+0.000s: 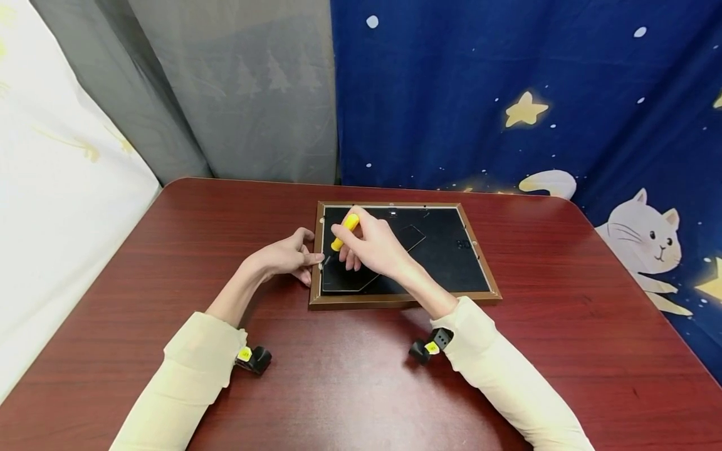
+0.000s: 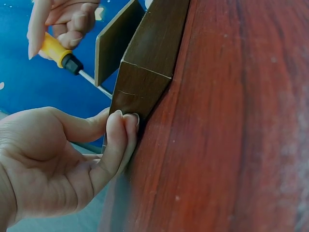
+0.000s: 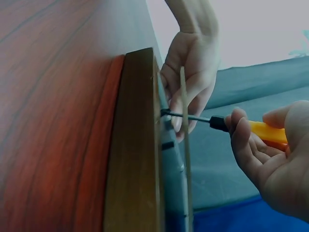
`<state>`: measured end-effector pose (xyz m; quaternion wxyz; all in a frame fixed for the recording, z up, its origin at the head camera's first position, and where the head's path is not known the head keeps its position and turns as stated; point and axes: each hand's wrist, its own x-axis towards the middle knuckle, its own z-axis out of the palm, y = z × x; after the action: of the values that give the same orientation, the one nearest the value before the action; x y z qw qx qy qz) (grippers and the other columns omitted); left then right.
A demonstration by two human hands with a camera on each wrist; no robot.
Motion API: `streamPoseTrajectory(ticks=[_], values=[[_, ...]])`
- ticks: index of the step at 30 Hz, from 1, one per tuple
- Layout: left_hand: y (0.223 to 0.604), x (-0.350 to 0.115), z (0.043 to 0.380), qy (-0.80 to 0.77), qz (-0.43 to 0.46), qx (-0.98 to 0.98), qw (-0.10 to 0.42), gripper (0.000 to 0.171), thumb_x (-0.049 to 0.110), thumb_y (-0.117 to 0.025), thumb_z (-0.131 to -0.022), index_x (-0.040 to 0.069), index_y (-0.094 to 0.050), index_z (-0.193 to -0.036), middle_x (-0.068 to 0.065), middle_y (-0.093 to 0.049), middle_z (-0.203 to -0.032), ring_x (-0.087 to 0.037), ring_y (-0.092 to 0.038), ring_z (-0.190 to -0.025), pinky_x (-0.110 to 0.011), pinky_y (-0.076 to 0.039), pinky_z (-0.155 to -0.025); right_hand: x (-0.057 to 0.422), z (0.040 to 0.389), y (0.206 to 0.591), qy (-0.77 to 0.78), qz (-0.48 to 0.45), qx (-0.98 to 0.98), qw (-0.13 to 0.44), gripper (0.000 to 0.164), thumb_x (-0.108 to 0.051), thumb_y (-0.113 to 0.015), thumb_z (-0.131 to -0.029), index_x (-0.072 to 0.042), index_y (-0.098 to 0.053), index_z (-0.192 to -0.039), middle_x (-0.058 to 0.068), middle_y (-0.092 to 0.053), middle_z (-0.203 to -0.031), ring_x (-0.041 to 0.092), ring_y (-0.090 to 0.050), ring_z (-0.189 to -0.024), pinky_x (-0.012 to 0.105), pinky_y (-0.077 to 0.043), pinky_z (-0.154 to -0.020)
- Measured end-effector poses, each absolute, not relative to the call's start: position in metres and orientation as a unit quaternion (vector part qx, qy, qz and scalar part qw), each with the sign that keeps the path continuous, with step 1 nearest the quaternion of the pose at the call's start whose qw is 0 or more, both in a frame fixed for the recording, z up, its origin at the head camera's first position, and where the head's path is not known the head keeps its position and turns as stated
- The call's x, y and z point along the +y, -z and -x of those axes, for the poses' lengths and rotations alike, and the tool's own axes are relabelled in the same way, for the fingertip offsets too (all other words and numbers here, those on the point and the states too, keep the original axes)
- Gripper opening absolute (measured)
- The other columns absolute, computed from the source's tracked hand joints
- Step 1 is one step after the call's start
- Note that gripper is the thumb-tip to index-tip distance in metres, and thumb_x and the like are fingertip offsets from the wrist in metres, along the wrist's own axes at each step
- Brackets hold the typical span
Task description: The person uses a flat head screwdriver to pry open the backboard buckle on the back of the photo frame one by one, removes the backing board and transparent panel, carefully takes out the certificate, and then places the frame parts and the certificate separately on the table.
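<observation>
A picture frame [image 1: 366, 302] with a brown wooden rim and black backing lies face down on the table. My left hand [image 1: 284, 257] holds its left side, thumb at the top of the rim and fingers against the outer face. My right hand [image 1: 380, 247] grips a screwdriver [image 1: 345, 232] by its yellow handle, above the left part of the backing. In the right wrist view, the screwdriver's metal shaft [image 3: 198, 118] reaches down to a small dark tab at the rim's inner edge. The stand leg [image 3: 187, 159] rises from the backing beside the shaft.
The reddish-brown wooden table [image 1: 338, 388] extends around the frame. Another dark tab [image 3: 168, 145] shows along the inner edge. Behind the table hang a grey curtain [image 1: 242, 94] and a blue curtain [image 1: 440, 94] with stars and a cat.
</observation>
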<state>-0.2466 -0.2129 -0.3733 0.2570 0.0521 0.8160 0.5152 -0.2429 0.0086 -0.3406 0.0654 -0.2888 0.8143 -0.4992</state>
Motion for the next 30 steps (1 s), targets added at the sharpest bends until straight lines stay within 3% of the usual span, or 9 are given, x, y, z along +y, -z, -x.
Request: streamPoseTrajectory(ticks=[7,11,18,22,24,30], values=[[0.374,-0.213,0.246,-0.516,-0.057,0.816,0.254,0.061,0.011,-0.055,-0.105,-0.007,-0.015,-0.148,-0.014,-0.051,-0.089,-0.014,-0.063,-0.061,-0.028,-0.057,-0.066,-0.008,0.238,0.331,0.446,0.331,0.831,0.038,0.019,-0.026,-0.058,-0.105,-0.009,-0.052,-0.097,0.004,-0.067,-0.064,0.015,-0.063,-0.046,0.033,-0.055,-0.048],[0.375,-0.213,0.247,-0.517,-0.067,0.815,0.252,0.048,0.003,-0.051,-0.104,-0.006,-0.021,-0.14,-0.014,-0.051,-0.089,-0.017,-0.063,-0.063,-0.03,-0.059,-0.066,-0.02,0.236,0.327,0.417,0.349,0.839,0.026,0.019,-0.024,-0.058,-0.105,-0.01,-0.05,-0.094,0.005,-0.065,-0.062,0.011,-0.061,-0.044,0.029,-0.053,-0.047],[0.378,-0.214,0.249,-0.533,-0.139,0.793,0.258,0.009,0.002,-0.049,-0.105,-0.004,-0.053,-0.111,-0.012,-0.06,-0.089,-0.021,-0.057,-0.074,-0.033,-0.059,-0.063,-0.033,0.234,0.325,0.381,0.38,0.843,0.02,0.013,-0.022,-0.057,-0.104,-0.01,-0.053,-0.103,0.004,-0.064,-0.063,0.009,-0.059,-0.044,0.027,-0.047,-0.046],[0.378,-0.217,0.249,-0.532,-0.143,0.794,0.257,0.01,0.002,-0.048,-0.105,-0.001,-0.052,-0.113,-0.01,-0.06,-0.094,-0.02,-0.057,-0.074,-0.033,-0.059,-0.064,-0.033,0.235,0.324,0.382,0.38,0.842,0.025,0.016,-0.025,-0.058,-0.104,-0.01,-0.053,-0.102,0.005,-0.065,-0.066,0.012,-0.062,-0.046,0.027,-0.047,-0.047],[0.378,-0.217,0.249,-0.526,-0.134,0.8,0.254,0.014,-0.001,-0.047,-0.104,-0.002,-0.049,-0.118,-0.01,-0.06,-0.087,-0.019,-0.06,-0.071,-0.032,-0.059,-0.063,-0.03,0.236,0.324,0.387,0.376,0.842,0.025,0.019,-0.028,-0.06,-0.103,-0.011,-0.053,-0.099,0.005,-0.066,-0.065,0.014,-0.062,-0.046,0.028,-0.048,-0.047],[0.379,-0.215,0.247,-0.517,-0.083,0.815,0.248,0.046,0.004,-0.052,-0.103,-0.007,-0.025,-0.138,-0.014,-0.054,-0.08,-0.016,-0.064,-0.059,-0.029,-0.058,-0.063,-0.014,0.243,0.325,0.398,0.358,0.845,-0.009,0.025,-0.034,-0.066,-0.1,-0.013,-0.057,-0.09,0.003,-0.065,-0.065,0.013,-0.059,-0.047,0.029,-0.05,-0.048]])
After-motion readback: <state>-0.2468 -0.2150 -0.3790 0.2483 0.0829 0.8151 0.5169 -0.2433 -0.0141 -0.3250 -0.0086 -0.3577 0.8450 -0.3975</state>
